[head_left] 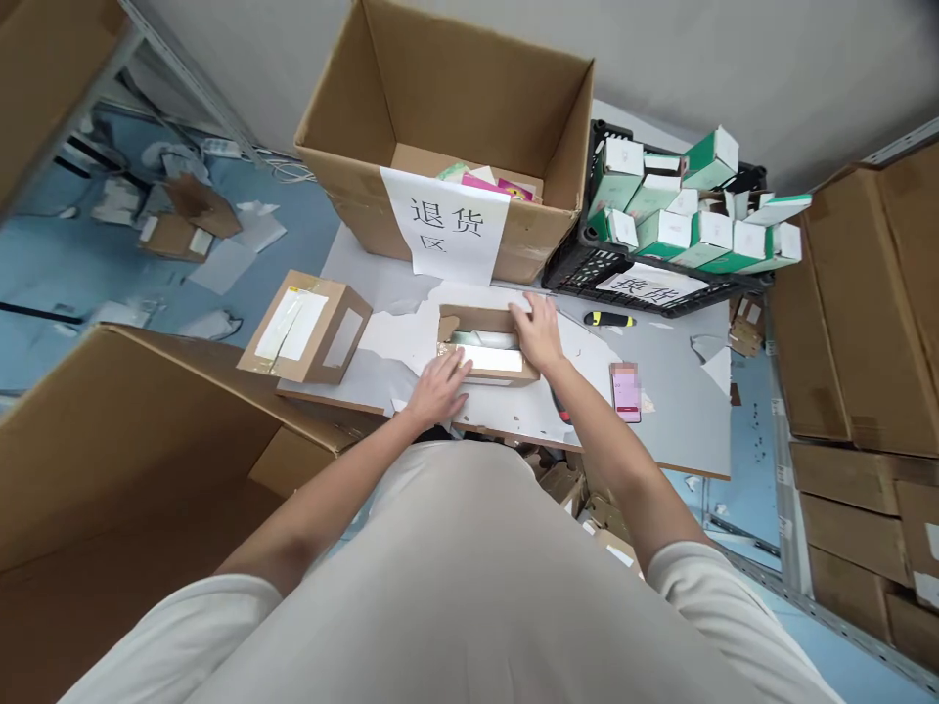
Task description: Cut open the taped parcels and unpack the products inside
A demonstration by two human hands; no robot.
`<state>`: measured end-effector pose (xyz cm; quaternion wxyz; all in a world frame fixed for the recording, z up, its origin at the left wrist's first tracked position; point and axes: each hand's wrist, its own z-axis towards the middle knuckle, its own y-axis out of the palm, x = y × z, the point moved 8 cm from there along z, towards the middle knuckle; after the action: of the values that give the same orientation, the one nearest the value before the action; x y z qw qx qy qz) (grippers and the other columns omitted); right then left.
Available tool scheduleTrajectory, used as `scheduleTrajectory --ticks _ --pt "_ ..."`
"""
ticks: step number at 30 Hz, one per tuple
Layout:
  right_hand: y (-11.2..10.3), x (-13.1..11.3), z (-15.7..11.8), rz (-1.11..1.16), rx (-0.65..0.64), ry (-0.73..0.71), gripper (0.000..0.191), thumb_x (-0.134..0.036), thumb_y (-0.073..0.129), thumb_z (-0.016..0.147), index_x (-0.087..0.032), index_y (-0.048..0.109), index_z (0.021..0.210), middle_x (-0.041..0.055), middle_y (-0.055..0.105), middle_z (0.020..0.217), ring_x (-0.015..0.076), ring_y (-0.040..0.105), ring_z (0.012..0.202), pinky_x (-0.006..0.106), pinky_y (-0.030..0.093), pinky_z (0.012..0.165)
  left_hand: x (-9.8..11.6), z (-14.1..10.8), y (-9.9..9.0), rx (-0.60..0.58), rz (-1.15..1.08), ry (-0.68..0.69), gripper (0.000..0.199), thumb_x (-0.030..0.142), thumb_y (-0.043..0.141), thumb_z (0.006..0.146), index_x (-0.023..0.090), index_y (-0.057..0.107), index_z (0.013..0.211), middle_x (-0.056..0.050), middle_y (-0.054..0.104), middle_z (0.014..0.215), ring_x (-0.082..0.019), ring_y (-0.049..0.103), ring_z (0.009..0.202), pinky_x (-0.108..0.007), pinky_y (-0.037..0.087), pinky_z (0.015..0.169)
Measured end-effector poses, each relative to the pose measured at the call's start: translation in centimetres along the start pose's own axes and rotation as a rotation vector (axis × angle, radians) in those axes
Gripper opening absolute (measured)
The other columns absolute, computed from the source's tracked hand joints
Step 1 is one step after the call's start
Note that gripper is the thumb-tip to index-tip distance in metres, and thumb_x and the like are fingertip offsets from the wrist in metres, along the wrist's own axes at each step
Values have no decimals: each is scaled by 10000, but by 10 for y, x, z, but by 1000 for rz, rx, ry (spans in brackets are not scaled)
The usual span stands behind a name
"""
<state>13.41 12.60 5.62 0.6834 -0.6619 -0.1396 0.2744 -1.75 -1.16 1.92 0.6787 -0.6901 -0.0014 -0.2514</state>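
Note:
A small brown cardboard box (522, 374) stands open on the table in front of me, with something pale green and white (488, 339) inside it. My left hand (438, 388) rests at the box's near left corner, its fingers apart and touching the white-labelled front. At the far right corner, my right hand (539, 330) lies over the rim, with its fingers bent around the edge. The underside of the box and the fingertips inside it are hidden.
Behind stands a large open carton (352, 186) with a paper sign. A black crate (572, 269) of green-white boxes is at the back right. A taped box (341, 342) sits left. A yellow-black cutter (608, 319) and a phone (626, 393) lie right.

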Motion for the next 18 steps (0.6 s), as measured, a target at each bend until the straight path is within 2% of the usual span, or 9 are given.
scheduleTrajectory --ticks 2,4,6,8,11,13,16,18 --pt "3 -29 -23 9 -80 -204 399 -235 349 950 -183 516 1308 162 494 1365 282 410 1272 544 262 1094 -23 6 -15 32 -11 -49 769 417 629 780 139 346 1438 -195 276 1534 -349 246 1424 -506 279 1120" --pt "8 -48 -42 27 -217 -319 442 -319 430 932 -151 485 1337 179 520 1322 293 435 1239 525 295 1079 -43 13 -23 28 -42 -30 927 489 696 707 116 298 1457 -205 270 1533 -355 227 1430 -505 269 1132" --pt "13 -55 -49 2 -325 -292 569 -347 534 882 -99 422 1381 199 527 1288 310 444 1220 495 325 1055 -55 21 -24 -4 -88 41 1008 525 733 656 83 295 1450 -219 312 1510 -347 240 1427 -487 273 1141" --pt "15 -57 -50 -53 -373 -208 556 -274 555 865 -88 420 1372 188 552 1223 300 477 1164 450 363 1014 -62 28 -20 -35 -135 99 987 543 743 636 77 356 1415 -220 384 1467 -337 286 1410 -472 296 1139" --pt "18 -64 -56 -143 -361 -100 335 -154 416 914 -138 543 1223 157 593 1091 261 529 1023 384 423 908 -69 37 -13 -24 -179 97 875 518 733 649 77 446 1348 -204 456 1412 -318 343 1385 -443 323 1138" --pt "23 -71 -74 -171 -327 -78 358 -104 319 929 -156 569 1180 161 601 1092 255 530 1023 379 435 889 -71 40 -11 -11 -190 87 825 453 720 665 56 455 1337 -204 456 1409 -303 358 1379 -407 328 1141" --pt "32 -82 -115 -109 -258 -110 433 -88 324 912 -122 500 1307 193 536 1284 273 466 1204 434 408 985 -70 40 -14 -46 -192 119 805 385 688 673 41 432 1354 -206 426 1434 -297 353 1383 -385 331 1136" --pt "34 -84 -138 -21 -235 -132 492 -99 373 885 -99 449 1372 204 452 1402 284 389 1315 480 371 1043 -68 36 -20 -114 -160 164 817 364 669 669 60 406 1379 -200 384 1469 -307 330 1393 -414 323 1132"
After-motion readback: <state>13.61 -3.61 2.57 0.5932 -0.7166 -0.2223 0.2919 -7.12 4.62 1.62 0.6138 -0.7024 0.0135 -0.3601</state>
